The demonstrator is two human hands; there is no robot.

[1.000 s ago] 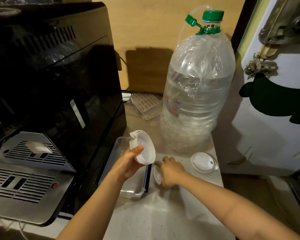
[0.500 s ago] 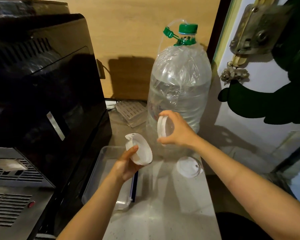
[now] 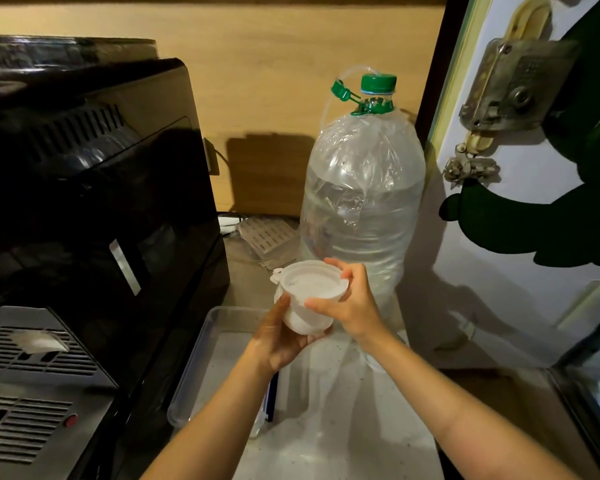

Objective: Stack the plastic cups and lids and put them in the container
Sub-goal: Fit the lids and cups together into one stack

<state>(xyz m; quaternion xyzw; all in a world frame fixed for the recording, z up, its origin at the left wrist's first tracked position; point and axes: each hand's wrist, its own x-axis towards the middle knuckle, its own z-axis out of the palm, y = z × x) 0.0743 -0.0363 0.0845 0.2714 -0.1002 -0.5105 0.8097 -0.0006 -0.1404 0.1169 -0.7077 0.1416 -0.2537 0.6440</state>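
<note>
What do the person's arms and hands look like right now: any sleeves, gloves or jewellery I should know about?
Both forearms are bare as far as the frame shows, with no sleeve in view. The left hand and right hand wear no gloves. No watch, bracelet or ring is visible on either.

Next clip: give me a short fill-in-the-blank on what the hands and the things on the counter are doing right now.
1. Both hands hold a stack of white ____ above the container.
2. The water bottle has a ____ cap.
3. The left hand grips the stack from ____.
4. The container sits beside the black ____.

Answers: lids; green; below; machine
</note>
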